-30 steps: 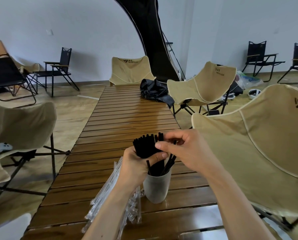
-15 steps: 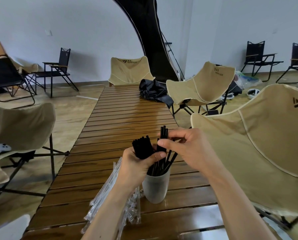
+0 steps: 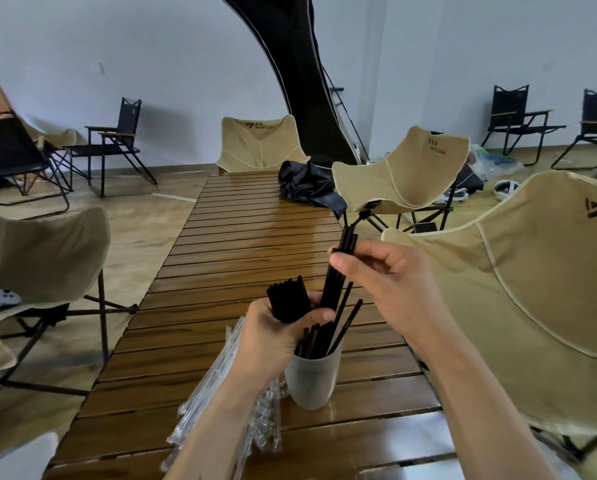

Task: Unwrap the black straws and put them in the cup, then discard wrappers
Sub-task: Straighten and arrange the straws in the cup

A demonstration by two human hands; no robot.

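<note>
Slatted wooden desk (image 3: 241, 258), folding chairs around it. Left hand (image 3: 276, 336) gripped a bundle of black straws (image 3: 287, 301), ends up, just above the cup (image 3: 313, 379). Right hand (image 3: 387, 282) pinched a few straws (image 3: 338, 271), long axis steeply upright, lower ends beside the left thumb. Cup lay directly below and nearer the left hand. Clear wrappers (image 3: 221, 382) lay under the left forearm.

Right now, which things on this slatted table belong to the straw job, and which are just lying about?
Job:
- bundle of black straws gripped by left hand
- few black straws pinched by right hand
- pale grey cup holding straws
- clear plastic wrappers

Lying about:
- crumpled black fabric
- beige camping chairs
</note>
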